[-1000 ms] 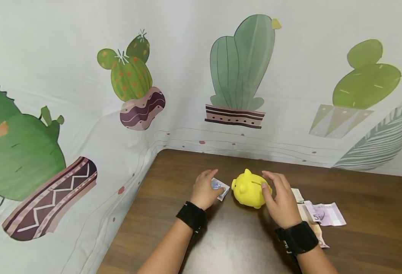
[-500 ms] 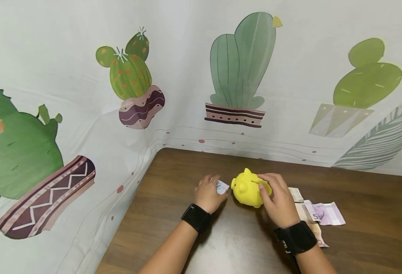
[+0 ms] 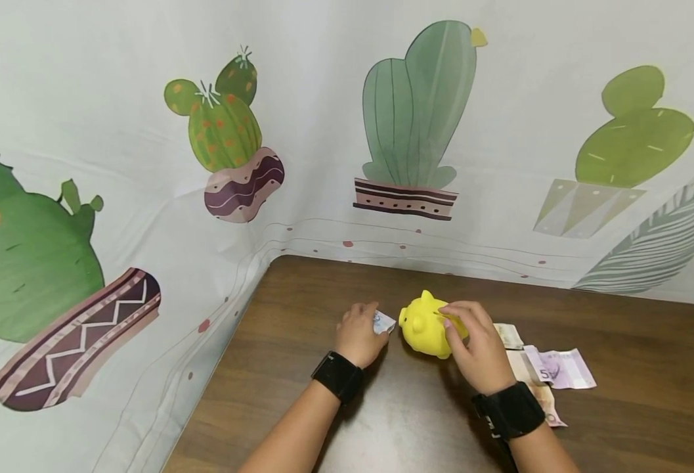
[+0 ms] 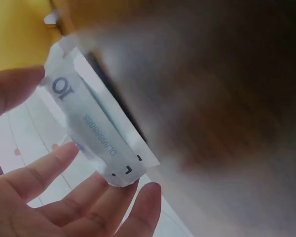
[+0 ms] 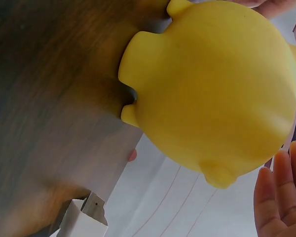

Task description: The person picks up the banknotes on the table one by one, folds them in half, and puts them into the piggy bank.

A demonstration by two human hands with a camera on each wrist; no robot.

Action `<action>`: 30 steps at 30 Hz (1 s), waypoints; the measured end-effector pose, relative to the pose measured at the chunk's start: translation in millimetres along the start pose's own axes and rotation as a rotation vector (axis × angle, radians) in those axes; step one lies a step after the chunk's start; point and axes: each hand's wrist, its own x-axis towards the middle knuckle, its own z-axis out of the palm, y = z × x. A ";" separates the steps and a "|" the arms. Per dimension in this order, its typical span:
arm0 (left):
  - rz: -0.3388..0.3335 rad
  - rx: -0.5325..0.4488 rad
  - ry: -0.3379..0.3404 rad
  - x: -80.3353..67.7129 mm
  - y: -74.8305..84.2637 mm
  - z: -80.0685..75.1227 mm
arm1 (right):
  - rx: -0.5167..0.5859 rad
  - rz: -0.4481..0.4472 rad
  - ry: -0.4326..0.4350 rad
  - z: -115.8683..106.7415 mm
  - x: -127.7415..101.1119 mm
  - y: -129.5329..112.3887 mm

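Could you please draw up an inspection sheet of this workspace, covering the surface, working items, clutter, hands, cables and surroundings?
Surface: brown wood-grain table, with glare between the forearms.
Working items: yellow piggy bank upright on the table; folded banknote marked 10 beside its snout.
Clutter: loose banknotes at the person's right, partly overlapping, including a purple one.
Left hand: thumb and fingers about the folded banknote; firmness of grip unclear.
Right hand: thumb and index finger by the slot; whether they pinch anything is unclear.
Cables: nothing plainly seen.
Surroundings: white cactus-print fabric behind and to the left.
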 end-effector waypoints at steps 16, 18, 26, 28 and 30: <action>-0.083 -0.442 -0.108 8.7 -2.8 -40.3 | 0.002 -0.006 -0.007 0.8 -1.5 -2.8; -0.083 -0.471 -0.114 7.9 -0.3 -42.6 | 0.004 -0.001 -0.007 0.6 -1.6 -3.6; -0.070 -0.640 -0.125 3.3 11.3 -50.3 | 0.033 -0.026 -0.009 2.8 -0.7 -6.1; -0.071 -0.680 -0.129 1.9 13.8 -51.4 | 0.039 -0.044 -0.008 3.5 -0.5 -6.3; -0.071 -0.730 -0.144 0.8 16.3 -52.0 | 0.041 -0.054 -0.013 4.2 -0.3 -6.8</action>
